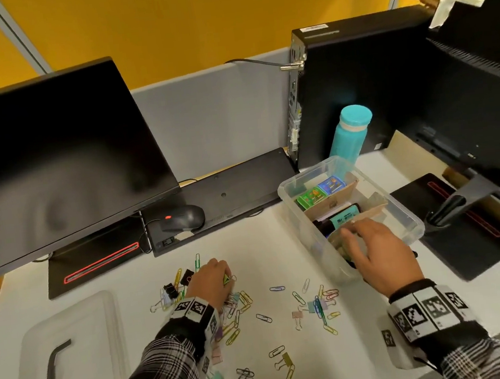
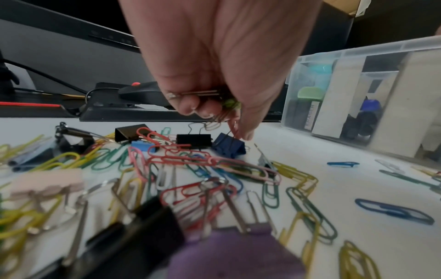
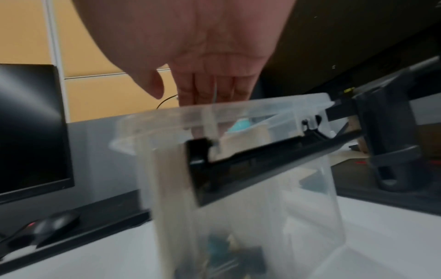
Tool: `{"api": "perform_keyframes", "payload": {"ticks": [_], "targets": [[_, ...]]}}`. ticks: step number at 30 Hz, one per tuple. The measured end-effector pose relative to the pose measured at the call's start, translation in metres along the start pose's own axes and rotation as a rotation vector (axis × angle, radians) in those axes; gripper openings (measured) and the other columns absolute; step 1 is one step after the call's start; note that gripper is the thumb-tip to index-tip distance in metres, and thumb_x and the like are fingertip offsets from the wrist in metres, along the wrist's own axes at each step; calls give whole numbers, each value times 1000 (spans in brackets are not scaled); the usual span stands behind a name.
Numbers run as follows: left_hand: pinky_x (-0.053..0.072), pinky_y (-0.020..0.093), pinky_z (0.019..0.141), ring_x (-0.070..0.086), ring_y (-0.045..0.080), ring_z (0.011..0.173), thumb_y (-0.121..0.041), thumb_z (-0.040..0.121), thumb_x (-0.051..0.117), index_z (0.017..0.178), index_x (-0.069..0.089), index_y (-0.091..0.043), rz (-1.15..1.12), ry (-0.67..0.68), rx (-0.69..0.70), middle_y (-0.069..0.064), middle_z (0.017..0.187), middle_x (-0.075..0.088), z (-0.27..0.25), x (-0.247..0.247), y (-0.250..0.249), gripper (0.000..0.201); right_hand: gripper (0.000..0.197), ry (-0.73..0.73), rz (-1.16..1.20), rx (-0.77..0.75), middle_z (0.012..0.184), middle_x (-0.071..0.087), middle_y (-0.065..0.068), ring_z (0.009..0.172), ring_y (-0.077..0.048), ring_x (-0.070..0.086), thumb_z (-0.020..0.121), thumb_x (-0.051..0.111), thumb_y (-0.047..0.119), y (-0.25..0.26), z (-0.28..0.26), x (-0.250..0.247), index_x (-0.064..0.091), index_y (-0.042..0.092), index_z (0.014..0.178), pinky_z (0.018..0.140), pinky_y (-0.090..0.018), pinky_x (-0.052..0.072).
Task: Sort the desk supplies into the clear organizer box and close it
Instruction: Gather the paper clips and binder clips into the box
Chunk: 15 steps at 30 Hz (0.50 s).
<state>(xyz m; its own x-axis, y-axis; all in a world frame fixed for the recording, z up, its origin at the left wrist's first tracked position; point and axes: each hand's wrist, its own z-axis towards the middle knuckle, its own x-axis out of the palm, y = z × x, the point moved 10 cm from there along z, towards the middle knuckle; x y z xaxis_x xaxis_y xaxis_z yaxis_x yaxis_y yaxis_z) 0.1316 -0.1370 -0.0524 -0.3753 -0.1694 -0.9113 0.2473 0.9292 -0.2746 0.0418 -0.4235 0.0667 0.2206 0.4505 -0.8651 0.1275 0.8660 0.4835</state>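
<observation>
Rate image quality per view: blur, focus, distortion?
Head: mostly sharp, strong wide-angle bending at the edges, monitor leaning. Left wrist: left hand and the clips it grips fairly clear, foreground purple binder clip out of focus. Right wrist: heavy motion blur across the organizer box; right hand soft, contents unreadable.

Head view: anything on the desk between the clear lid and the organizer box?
Yes: the left hand over scattered paper clips and binder clips, between lid and box.
</observation>
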Motion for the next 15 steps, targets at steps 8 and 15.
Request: {"api": "perform_keyframes", "payload": {"ticks": [8, 15], "targets": [[41, 16, 72, 54, 10, 83, -21, 94, 53, 95, 59, -17, -263, -164, 99, -1, 100, 55, -9, -36, -31, 7, 45, -130, -116, 249, 140, 44, -11, 130, -30, 37, 92, 48, 29, -82, 20, -21, 43, 12, 134, 106, -48, 34], [39, 11, 75, 52, 0, 85, -27, 94, 54, 91, 58, -24, -420, -294, 317, -9, 94, 54, -31, -87, -130, 6, 52, -141, -36, 258, 144, 41, -11, 128, -29, 39, 92, 46, 27, -92, 17, -12, 34, 13, 140, 105, -45, 34]]}}
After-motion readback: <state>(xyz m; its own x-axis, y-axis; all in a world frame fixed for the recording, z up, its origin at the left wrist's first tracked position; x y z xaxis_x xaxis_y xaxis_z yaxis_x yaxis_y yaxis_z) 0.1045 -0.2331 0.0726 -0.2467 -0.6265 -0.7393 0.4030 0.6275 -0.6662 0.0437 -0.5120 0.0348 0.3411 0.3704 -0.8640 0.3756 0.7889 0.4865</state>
